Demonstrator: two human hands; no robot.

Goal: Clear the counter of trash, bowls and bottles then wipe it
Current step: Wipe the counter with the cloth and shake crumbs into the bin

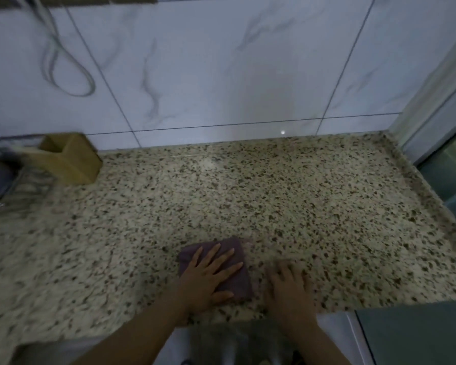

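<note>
Head view: cloth [234,275] flat under left hand [208,277]

A speckled granite counter [274,196] carries a folded purple cloth [237,280], a wooden block [71,159] and a wire rack [24,188].

No legible text, label, brand, number or sign anywhere in view.

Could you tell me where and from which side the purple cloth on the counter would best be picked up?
Probably at its far right corner, from above. The purple cloth lies flat and folded on the counter under the left hand, whose straight fingers cover its middle; that corner stays bare, nearest the right hand.
</note>
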